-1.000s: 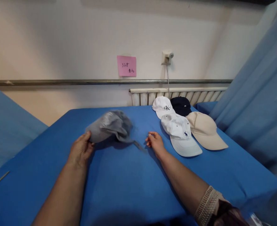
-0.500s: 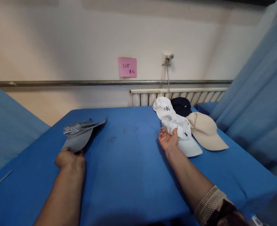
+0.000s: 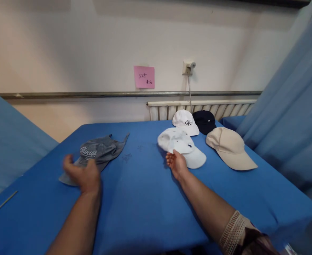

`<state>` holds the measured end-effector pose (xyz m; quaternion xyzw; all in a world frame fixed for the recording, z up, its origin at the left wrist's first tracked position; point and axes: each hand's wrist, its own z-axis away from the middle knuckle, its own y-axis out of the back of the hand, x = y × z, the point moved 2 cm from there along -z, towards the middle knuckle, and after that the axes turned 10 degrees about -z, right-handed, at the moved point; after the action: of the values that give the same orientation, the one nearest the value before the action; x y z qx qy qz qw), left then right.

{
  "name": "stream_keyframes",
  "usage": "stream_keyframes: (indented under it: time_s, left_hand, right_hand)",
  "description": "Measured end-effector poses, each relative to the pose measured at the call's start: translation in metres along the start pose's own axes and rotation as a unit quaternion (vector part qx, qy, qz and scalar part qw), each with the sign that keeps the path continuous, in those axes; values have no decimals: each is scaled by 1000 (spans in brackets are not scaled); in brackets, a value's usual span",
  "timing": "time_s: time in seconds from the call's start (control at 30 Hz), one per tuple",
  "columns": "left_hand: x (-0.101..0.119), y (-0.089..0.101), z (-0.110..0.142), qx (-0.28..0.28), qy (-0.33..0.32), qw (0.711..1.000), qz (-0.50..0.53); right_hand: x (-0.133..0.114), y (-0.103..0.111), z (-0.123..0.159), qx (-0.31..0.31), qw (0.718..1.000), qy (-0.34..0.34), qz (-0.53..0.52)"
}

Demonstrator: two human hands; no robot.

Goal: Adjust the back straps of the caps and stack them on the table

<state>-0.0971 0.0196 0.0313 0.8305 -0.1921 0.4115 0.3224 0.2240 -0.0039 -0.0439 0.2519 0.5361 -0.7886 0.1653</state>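
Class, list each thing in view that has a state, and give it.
Gray cap: slumped, strap end sticking out.
Pale cap: pinched at its edge.
White cap: upright, unheld.
Navy cap: upright, unheld.
Beige cap: upright, unheld.
Left hand: blurred, fingers apart.
Right hand: closed on the pale cap.
Plug: plugged in.
Pink note: stuck up.

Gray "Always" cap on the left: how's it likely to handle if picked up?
The gray cap probably has a floppy crown, since the fabric sags in creases. Its brim looks stiffer, lying smooth and flat, so likely the steadier grip. The strap end sticks out loose at the back and may swing or snag.
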Motion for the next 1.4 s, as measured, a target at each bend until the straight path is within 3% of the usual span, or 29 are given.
stream_keyframes:
  time_s: [0.03,0.17,0.33,0.4,0.5,0.6,0.67,0.73,0.87,0.93,1.0,1.07,1.1,1.17,1.23,1.3,1.4]
  left_hand:
    - [3,-8,8,15,13,1000,15]
    - [12,-48,42,-180,52,973,132]
    - [18,-69,71,-376,68,915,134]
    - [24,-65,78,-391,5,914,106]
    - [43,-51,90,-363,-190,910,60]
    - [64,-40,111,-438,-362,823,15]
    - [75,-40,128,-496,-431,753,-28]
    - [80,-45,141,-504,-455,730,-81]
    - [77,-64,151,-471,-449,742,-162]
    - [72,-69,147,-470,-430,759,-137]
    - [67,-70,138,-484,-376,788,-67]
    - [61,-68,127,-507,-288,813,12]
    - [58,-67,122,-521,-235,819,50]
    - [53,-65,114,-543,-128,822,116]
    - [49,-63,109,-549,-40,817,170]
    - [46,-63,106,-534,14,820,204]
    - [42,-64,101,-509,44,829,228]
  right_hand:
    - [2,-3,2,-24,999,-17,14]
    - [-4,-4,3,-84,992,-70,59]
    - [-19,7,-11,-43,994,-88,58]
    - [-19,10,-16,-25,995,-86,46]
    - [-18,11,-22,-14,997,-77,25]
    - [-15,12,-25,-9,998,-65,7]
    - [-14,11,-25,-4,999,-52,-2]
    - [-11,10,-23,-3,999,-43,-10]
    - [-10,0,-10,-70,997,-15,2]
    - [-16,-6,2,-108,991,67,51]
    - [-27,-11,19,-118,958,216,147]
    - [-35,-19,39,-163,875,360,279]
    - [-35,-24,48,-214,828,396,334]
    - [-33,-32,62,-313,750,418,405]
    - [-30,-36,66,-352,699,421,458]
    - [-28,-38,62,-333,674,425,503]
    - [-27,-35,51,-307,664,417,539]
